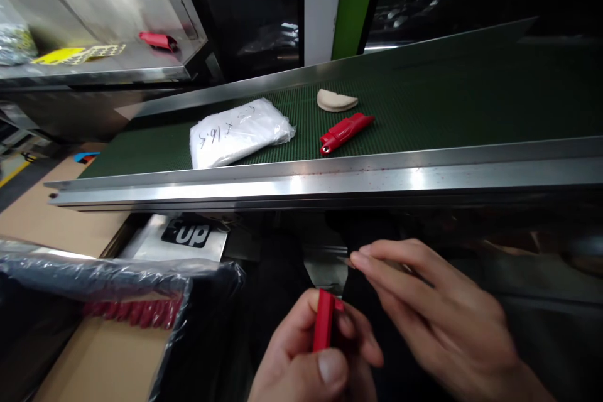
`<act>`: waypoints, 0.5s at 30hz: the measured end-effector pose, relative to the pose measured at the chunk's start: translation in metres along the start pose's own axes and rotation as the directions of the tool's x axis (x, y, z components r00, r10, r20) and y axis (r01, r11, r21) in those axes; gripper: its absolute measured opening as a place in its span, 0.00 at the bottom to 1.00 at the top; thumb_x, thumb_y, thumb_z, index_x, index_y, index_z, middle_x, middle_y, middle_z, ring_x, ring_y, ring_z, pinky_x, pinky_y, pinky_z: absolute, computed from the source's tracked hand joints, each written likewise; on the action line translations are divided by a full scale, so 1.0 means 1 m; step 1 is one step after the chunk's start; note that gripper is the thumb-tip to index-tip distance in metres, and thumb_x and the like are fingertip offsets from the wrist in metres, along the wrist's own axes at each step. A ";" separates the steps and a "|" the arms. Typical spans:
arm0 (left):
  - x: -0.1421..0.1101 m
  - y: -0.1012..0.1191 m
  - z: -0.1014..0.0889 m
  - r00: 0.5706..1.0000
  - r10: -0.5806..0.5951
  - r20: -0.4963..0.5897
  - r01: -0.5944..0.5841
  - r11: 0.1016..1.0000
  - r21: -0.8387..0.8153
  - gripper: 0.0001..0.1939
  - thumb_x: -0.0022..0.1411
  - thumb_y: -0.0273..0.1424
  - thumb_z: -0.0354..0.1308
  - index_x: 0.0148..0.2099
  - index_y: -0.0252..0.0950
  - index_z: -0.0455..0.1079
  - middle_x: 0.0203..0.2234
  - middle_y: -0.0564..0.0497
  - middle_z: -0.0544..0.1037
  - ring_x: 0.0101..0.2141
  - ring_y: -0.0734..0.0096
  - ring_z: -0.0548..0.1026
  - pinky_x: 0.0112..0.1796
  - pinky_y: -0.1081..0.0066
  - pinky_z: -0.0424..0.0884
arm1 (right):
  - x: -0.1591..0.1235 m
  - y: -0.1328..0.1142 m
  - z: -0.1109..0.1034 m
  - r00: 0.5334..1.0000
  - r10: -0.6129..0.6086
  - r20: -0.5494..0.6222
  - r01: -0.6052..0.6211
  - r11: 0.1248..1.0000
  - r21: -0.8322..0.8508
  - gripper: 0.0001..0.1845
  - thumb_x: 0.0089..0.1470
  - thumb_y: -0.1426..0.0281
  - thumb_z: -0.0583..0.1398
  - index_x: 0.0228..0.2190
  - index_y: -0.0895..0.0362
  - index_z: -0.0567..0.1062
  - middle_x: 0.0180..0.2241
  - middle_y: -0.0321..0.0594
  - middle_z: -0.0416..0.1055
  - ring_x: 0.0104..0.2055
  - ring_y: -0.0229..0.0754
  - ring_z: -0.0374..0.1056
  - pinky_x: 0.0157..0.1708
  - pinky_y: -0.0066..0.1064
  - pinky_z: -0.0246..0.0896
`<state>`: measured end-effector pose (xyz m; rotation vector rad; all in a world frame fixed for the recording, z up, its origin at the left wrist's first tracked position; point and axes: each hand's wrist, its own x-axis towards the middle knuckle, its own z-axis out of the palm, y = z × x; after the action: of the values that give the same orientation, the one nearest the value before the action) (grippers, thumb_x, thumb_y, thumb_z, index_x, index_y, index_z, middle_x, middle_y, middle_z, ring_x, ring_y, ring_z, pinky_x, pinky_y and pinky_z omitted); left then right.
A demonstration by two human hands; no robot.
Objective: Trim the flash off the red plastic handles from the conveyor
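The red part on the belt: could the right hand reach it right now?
Probably yes: nothing covers the red part, and only the metal rail seems to stand between it and the right hand, which may hold something small.

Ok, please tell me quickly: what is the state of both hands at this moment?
Left hand: closed, holding a red part.
Right hand: fingertips close together; whether they pinch something small cannot be told.
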<state>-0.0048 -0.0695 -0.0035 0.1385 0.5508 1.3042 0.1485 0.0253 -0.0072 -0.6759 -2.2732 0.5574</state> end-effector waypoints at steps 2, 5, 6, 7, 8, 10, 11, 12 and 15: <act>-0.001 0.001 0.000 1.000 -0.006 -0.003 0.006 1.000 0.000 0.09 0.62 0.36 0.59 0.40 0.36 0.66 0.34 0.49 0.72 0.20 0.84 0.63 0.22 0.80 0.55 | -0.001 -0.002 -0.003 1.000 -0.016 0.003 0.016 1.000 0.010 0.20 0.56 0.84 0.56 0.48 0.59 0.75 0.44 0.44 0.70 0.47 0.39 0.68 0.42 0.28 0.69; -0.001 0.003 0.000 0.999 -0.040 -0.007 0.040 0.999 -0.005 0.08 0.64 0.37 0.55 0.40 0.38 0.64 0.32 0.49 0.72 0.19 0.82 0.66 0.24 0.78 0.60 | -0.002 -0.006 -0.006 0.998 -0.047 0.039 0.047 0.999 -0.020 0.20 0.54 0.84 0.57 0.46 0.57 0.76 0.43 0.44 0.70 0.47 0.41 0.67 0.41 0.31 0.68; -0.001 0.004 -0.001 0.998 -0.061 -0.013 0.061 0.998 -0.019 0.09 0.63 0.37 0.56 0.40 0.38 0.64 0.31 0.49 0.72 0.20 0.80 0.67 0.26 0.77 0.62 | -0.003 -0.007 -0.007 0.997 -0.058 0.048 0.059 0.998 -0.025 0.20 0.54 0.84 0.57 0.46 0.57 0.76 0.44 0.44 0.70 0.47 0.42 0.67 0.42 0.32 0.68; -0.001 0.005 -0.001 0.996 -0.082 -0.023 0.081 0.996 -0.036 0.10 0.62 0.38 0.57 0.39 0.38 0.65 0.30 0.49 0.73 0.22 0.79 0.69 0.28 0.77 0.63 | -0.004 -0.007 -0.007 0.996 -0.064 0.055 0.065 0.998 -0.023 0.21 0.54 0.84 0.57 0.47 0.56 0.75 0.44 0.44 0.69 0.48 0.43 0.66 0.42 0.34 0.67; -0.001 0.005 0.000 0.995 -0.093 -0.036 0.092 0.995 -0.047 0.11 0.60 0.39 0.59 0.38 0.37 0.65 0.28 0.48 0.73 0.25 0.77 0.71 0.30 0.78 0.64 | -0.004 -0.007 -0.007 0.996 -0.072 0.057 0.074 0.997 -0.017 0.21 0.54 0.84 0.57 0.47 0.56 0.75 0.45 0.45 0.69 0.48 0.44 0.65 0.42 0.35 0.67; -0.001 0.004 0.000 0.993 -0.098 -0.066 0.094 0.994 -0.061 0.13 0.58 0.39 0.62 0.37 0.36 0.66 0.27 0.47 0.74 0.29 0.74 0.72 0.33 0.79 0.65 | -0.004 -0.006 -0.006 0.994 -0.081 0.073 0.082 0.997 -0.010 0.23 0.53 0.84 0.57 0.48 0.56 0.74 0.46 0.44 0.68 0.48 0.44 0.65 0.43 0.36 0.66; -0.001 0.004 0.000 0.992 -0.094 -0.079 0.089 0.994 -0.065 0.13 0.57 0.39 0.63 0.37 0.36 0.67 0.27 0.46 0.74 0.30 0.73 0.73 0.34 0.79 0.65 | -0.004 -0.005 -0.005 0.993 -0.084 0.082 0.085 0.996 -0.010 0.23 0.53 0.84 0.57 0.49 0.56 0.74 0.46 0.44 0.68 0.48 0.45 0.64 0.43 0.36 0.66; -0.001 0.003 0.001 0.993 -0.087 -0.085 0.082 0.994 -0.067 0.12 0.58 0.38 0.63 0.37 0.35 0.67 0.26 0.46 0.74 0.30 0.73 0.73 0.33 0.80 0.65 | -0.004 -0.005 -0.005 0.993 -0.084 0.085 0.086 0.996 -0.013 0.24 0.53 0.84 0.56 0.49 0.56 0.73 0.46 0.44 0.68 0.49 0.45 0.64 0.43 0.37 0.66; 0.000 0.001 0.002 0.995 -0.066 -0.080 0.060 0.995 -0.075 0.11 0.59 0.37 0.61 0.37 0.35 0.69 0.27 0.46 0.74 0.27 0.73 0.72 0.29 0.81 0.63 | -0.005 -0.003 -0.005 0.993 -0.086 0.086 0.088 0.996 -0.027 0.23 0.53 0.83 0.55 0.49 0.55 0.73 0.46 0.44 0.70 0.48 0.46 0.65 0.43 0.37 0.67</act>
<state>-0.0045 -0.0688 -0.0010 0.0074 0.5725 1.2707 0.1548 0.0208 -0.0045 -0.5744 -2.3820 0.5191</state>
